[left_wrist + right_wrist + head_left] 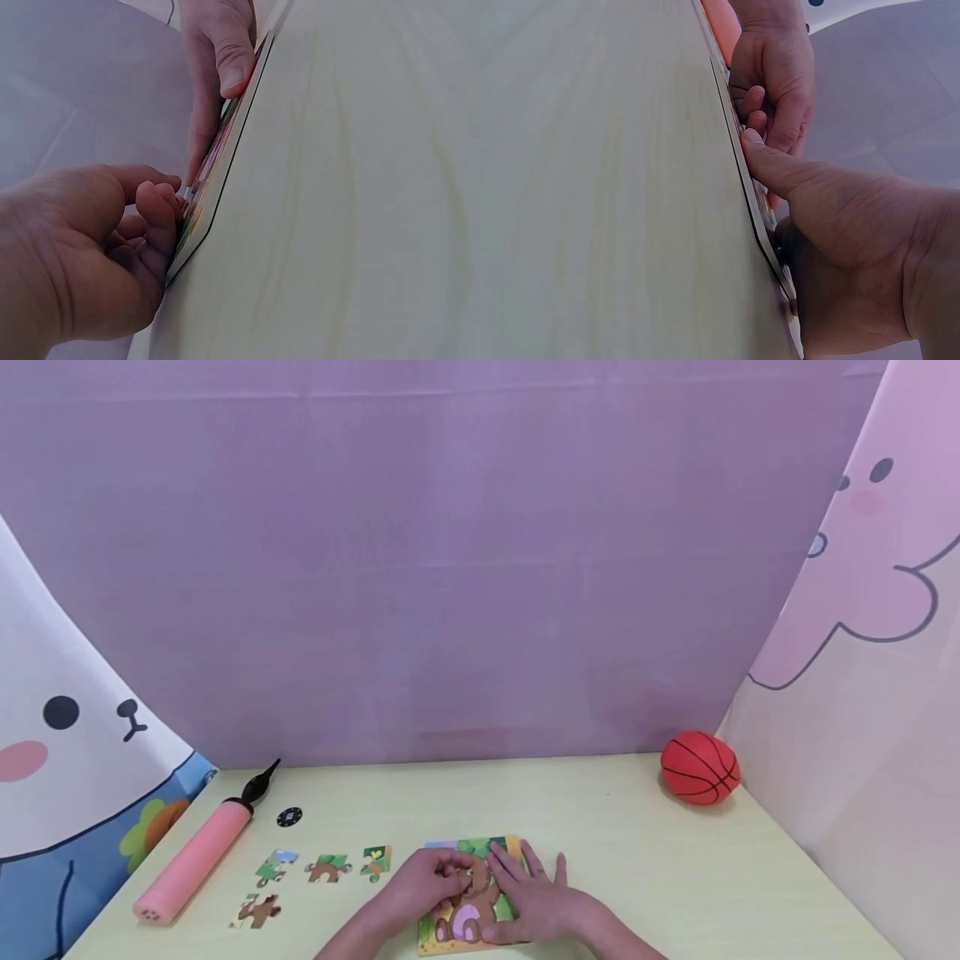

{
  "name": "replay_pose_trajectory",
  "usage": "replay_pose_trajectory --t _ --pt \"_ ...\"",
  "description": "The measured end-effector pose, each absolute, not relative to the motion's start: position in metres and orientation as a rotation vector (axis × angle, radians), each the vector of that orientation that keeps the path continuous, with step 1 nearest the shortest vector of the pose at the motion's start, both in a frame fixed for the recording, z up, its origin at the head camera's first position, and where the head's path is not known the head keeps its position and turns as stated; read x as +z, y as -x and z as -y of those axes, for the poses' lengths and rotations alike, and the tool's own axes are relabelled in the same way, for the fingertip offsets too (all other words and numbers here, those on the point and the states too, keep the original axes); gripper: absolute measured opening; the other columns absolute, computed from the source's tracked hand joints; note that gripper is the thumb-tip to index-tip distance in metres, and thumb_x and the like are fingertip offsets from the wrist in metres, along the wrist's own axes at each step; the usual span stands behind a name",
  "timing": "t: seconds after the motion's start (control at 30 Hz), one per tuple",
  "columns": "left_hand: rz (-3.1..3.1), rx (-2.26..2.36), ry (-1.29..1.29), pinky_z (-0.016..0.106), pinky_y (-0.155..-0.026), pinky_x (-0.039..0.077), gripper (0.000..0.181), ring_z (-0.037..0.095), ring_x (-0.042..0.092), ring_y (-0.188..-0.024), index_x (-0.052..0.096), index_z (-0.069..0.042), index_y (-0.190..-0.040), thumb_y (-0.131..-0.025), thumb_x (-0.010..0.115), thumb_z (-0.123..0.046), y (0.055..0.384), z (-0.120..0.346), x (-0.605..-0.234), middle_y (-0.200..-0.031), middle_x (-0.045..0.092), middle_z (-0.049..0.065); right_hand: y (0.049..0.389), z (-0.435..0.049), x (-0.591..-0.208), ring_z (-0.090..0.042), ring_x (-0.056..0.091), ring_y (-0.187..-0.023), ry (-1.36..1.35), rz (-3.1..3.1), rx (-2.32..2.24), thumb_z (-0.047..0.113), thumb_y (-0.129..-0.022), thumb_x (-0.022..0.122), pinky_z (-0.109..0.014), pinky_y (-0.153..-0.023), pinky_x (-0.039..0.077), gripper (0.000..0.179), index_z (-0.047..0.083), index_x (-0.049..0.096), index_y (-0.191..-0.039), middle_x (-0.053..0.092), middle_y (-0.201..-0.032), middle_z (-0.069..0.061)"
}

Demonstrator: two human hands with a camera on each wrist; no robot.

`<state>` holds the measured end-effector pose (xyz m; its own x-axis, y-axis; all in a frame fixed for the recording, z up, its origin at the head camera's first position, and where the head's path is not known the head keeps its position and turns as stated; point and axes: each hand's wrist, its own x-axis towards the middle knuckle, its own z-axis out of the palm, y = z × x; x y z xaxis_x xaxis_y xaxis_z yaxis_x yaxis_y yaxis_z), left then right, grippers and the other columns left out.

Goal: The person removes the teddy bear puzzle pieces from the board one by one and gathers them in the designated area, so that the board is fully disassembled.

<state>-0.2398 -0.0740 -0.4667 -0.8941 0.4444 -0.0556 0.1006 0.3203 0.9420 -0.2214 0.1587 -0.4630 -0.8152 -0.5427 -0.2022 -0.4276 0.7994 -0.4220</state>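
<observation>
The left hand [422,885] curls its fingers at the left side of a bear puzzle [468,920]; I cannot tell whether they pinch a piece. The right hand [538,900] presses the right side, fingers spread. The puzzle lies flat on the table [637,827]. Leftward are four loose pieces [327,867], a black chip [289,817] and a pink pump [197,860]; far right, a red ball [701,768].

1. Pink pump [197,857], black nozzle pointing far, left side of pale table [720,868].
2. Round black chip [289,817], far left, near nozzle; light markings, possibly digits, too small to read.
3. Red toy basketball [700,768], black lines, far right corner.
4. Purple backdrop [465,560], far side.
5. Cartoon-print drapes [82,793], left and right.
</observation>
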Motion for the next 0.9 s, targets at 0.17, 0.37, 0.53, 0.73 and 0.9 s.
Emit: replay_pose_trajectory --t 0.17,0.37,0.53,0.73,0.9 --pt "-2.276 1.601 -0.482 0.023 -0.046 0.043 0.03 0.011 0.05 -0.052 0.07 -0.003 -0.123 -0.096 0.07 -0.017 0.241 0.075 -0.468 -0.076 0.063 0.005 0.223 -0.16 -0.464 -0.042 -0.006 -0.152 0.739 -2.671 -0.531 0.079 -0.087 0.048 -0.084 -0.099 -0.006 0.102 0.021 0.015 -0.164 0.001 -0.17 0.006" --pt "-2.294 1.606 -0.465 0.024 -0.046 0.044 0.028 0.011 0.051 -0.052 0.071 -0.006 -0.122 -0.096 0.07 -0.017 0.241 0.075 -0.468 -0.075 0.063 0.005 0.219 -0.157 -0.453 -0.042 -0.005 -0.152 0.718 -2.658 -0.491 0.075 -0.089 0.051 -0.084 -0.101 -0.005 0.1 0.017 0.016 -0.163 0.002 -0.17 0.003" --pt "-2.289 1.629 -0.442 0.022 -0.045 0.044 0.026 0.011 0.051 -0.052 0.071 -0.007 -0.12 -0.096 0.068 -0.014 0.241 0.075 -0.468 -0.077 0.063 0.005 0.215 -0.155 -0.448 -0.042 -0.002 -0.152 0.708 -2.675 -0.476 0.071 -0.09 0.055 -0.083 -0.102 -0.002 0.098 0.016 0.019 -0.163 0.005 -0.17 0.002" --pt "-2.257 1.664 -0.461 0.021 -0.045 0.043 0.028 0.011 0.05 -0.053 0.068 -0.006 -0.12 -0.092 0.072 -0.009 0.241 0.076 -0.466 -0.082 0.063 0.006 0.216 -0.156 -0.45 -0.044 -0.003 -0.151 0.72 -2.664 -0.473 0.075 -0.089 0.051 -0.084 -0.101 -0.004 0.101 0.016 0.016 -0.163 0.003 -0.17 0.002" --pt "-2.268 1.678 -0.49 0.022 -0.048 0.043 0.035 0.012 0.05 -0.057 0.066 -0.006 -0.119 -0.086 0.077 -0.006 0.241 0.075 -0.467 -0.09 0.062 0.007 0.219 -0.156 -0.457 -0.042 -0.003 -0.152 0.711 -2.683 -0.47 0.077 -0.088 0.05 -0.084 -0.101 -0.004 0.102 0.018 0.016 -0.164 0.004 -0.17 0.005"
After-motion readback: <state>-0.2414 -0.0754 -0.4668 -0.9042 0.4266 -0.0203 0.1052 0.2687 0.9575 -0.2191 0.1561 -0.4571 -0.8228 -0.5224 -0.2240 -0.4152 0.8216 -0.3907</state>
